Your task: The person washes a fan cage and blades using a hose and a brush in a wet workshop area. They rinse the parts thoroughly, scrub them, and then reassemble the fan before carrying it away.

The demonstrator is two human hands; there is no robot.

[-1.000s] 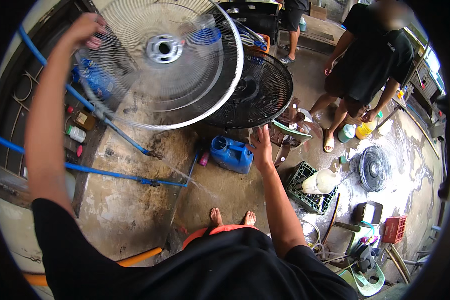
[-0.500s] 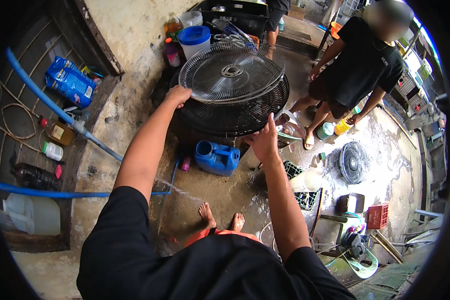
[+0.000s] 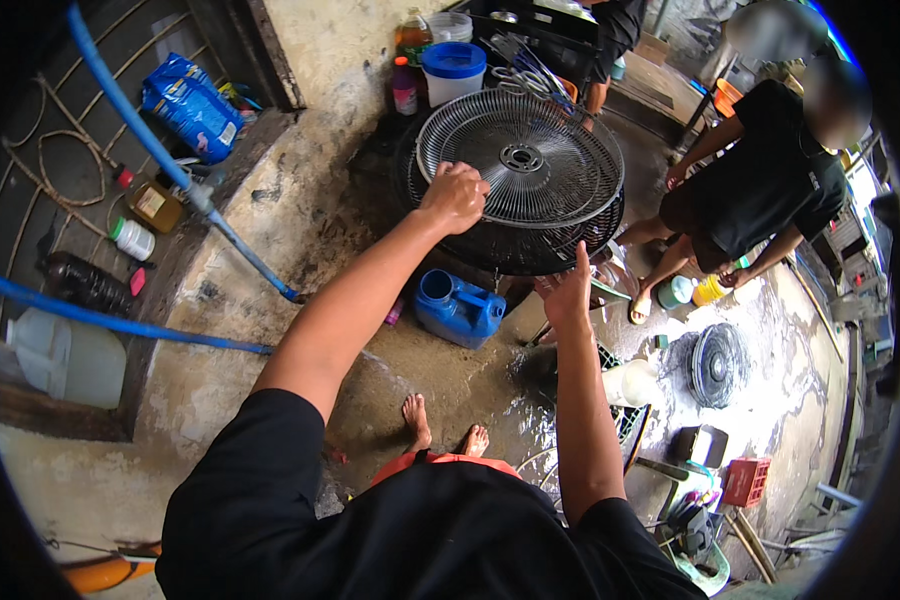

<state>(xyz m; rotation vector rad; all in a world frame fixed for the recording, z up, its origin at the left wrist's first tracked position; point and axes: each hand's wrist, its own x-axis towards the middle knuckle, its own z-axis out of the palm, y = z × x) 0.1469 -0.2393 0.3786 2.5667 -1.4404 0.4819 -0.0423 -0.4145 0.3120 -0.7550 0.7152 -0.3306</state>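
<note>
A round dark wire fan grille [image 3: 582,190] with a ring hub lies on top of a wider black grille [image 3: 530,258]. My left hand [image 3: 457,198] is closed on the near left part of the upper grille, knuckles up; its fingertips are hidden. Just off the near right rim of the black grille is my right hand [image 3: 568,292], thumb pointing up and fingers stretched out, with nothing visible in it. Whether its fingers touch the rim, I cannot tell. Below the grilles a blue plastic jug [image 3: 460,310] stands on the wet floor.
Behind the grilles stand a blue-lidded tub [image 3: 454,72] and bottles. At right, a person in black [image 3: 770,180] bends near a yellow container [image 3: 708,290]. Another round grille [image 3: 718,365] lies on the floor, with a red crate [image 3: 746,482] nearer. A blue hose [image 3: 120,325] crosses the left.
My left hand has shifted inward from the upper grille's left rim onto its wires. The upper grille now lies flatter. My right hand's fingers have spread, and the whole view has turned slightly.
</note>
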